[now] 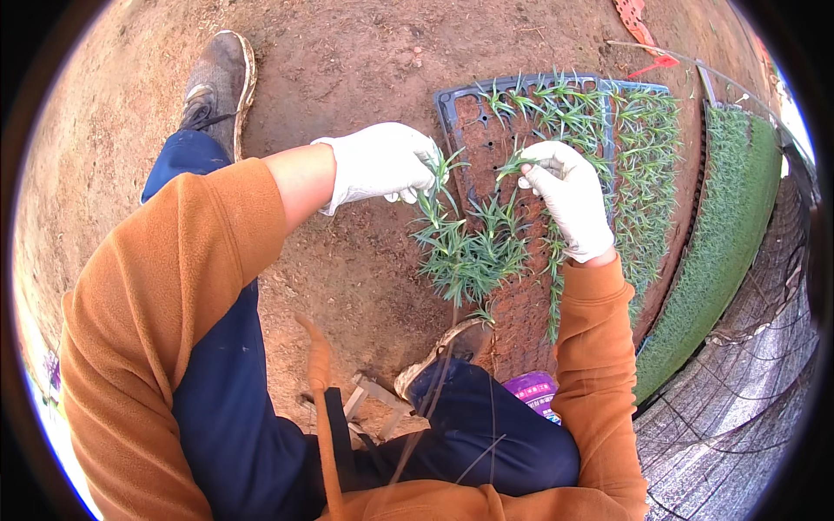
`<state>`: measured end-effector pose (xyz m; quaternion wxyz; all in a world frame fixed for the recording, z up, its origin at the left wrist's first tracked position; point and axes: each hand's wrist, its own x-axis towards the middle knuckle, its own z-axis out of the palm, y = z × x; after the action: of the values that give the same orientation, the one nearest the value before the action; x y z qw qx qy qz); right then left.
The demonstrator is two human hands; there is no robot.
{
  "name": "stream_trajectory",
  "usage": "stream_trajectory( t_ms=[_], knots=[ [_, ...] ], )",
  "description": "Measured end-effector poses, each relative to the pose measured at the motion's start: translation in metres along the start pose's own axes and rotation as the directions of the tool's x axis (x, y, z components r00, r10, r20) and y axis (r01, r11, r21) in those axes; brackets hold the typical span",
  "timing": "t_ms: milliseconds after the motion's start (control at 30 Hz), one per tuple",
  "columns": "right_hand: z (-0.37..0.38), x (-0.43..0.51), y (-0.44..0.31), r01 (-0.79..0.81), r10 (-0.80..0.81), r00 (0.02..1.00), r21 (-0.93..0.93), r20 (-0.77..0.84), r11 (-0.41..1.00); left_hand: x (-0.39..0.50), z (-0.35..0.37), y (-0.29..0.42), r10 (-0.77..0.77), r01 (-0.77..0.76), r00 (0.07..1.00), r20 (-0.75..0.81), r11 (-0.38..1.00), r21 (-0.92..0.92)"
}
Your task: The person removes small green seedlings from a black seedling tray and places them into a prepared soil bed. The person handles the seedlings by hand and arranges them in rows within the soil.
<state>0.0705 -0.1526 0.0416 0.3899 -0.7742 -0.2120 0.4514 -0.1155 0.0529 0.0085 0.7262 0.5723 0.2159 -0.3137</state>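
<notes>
My left hand, in a white glove, holds a small bunch of green seedlings at the near left edge of a plug tray. Over the tray's brown soil, my right hand, gloved as well, pinches a single seedling between thumb and fingers. A loose pile of cut seedlings lies below both hands, partly on the soil-filled plug tray. Planted seedlings stand in rows along the tray's far and right parts. Some of those rows are hidden behind my right hand and forearm.
A second planted tray adjoins on the right, then a dense strip of green plants and dark netting. A purple bucket or tub bearing writing sits by my knee. Red perforated strip lies on the dirt ground.
</notes>
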Motion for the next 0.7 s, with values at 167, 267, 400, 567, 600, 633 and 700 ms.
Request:
stream_trajectory(
  t_ms=[167,267,400,567,600,633,700],
  knots=[
    [0.006,-0.008,-0.01,-0.074,0.065,0.996,0.178,0.055,0.981,0.003,0.006,-0.001,0.036,-0.035,0.999,0.006,0.997,-0.067],
    [0.02,-0.014,-0.021,-0.064,0.045,0.994,0.205,0.097,0.977,0.005,0.011,-0.002,0.106,-0.097,0.993,0.045,0.979,-0.179],
    [0.038,-0.017,-0.025,-0.009,-0.012,0.993,0.174,0.12,0.985,0.005,0.019,0.005,0.034,-0.026,0.998,0.046,0.985,-0.168],
    [0.034,-0.002,-0.017,0.154,-0.145,0.986,0.128,-0.079,0.98,0.001,0.014,0.002,-0.034,0.034,0.999,-0.002,0.998,-0.043],
    [0.032,0.006,-0.017,0.157,-0.145,0.98,0.087,-0.134,0.984,0.002,0.013,-0.002,-0.043,0.043,0.999,-0.003,0.997,-0.061],
    [0.032,0.015,-0.018,0.161,-0.149,0.971,0.055,-0.185,0.985,0.003,0.011,-0.007,-0.055,0.053,0.998,-0.023,0.997,-0.062],
    [0.044,0.033,-0.012,0.31,-0.314,0.93,-0.05,-0.19,0.949,0.005,0.008,-0.015,-0.076,0.072,0.995,-0.057,0.995,-0.067]
  ],
)
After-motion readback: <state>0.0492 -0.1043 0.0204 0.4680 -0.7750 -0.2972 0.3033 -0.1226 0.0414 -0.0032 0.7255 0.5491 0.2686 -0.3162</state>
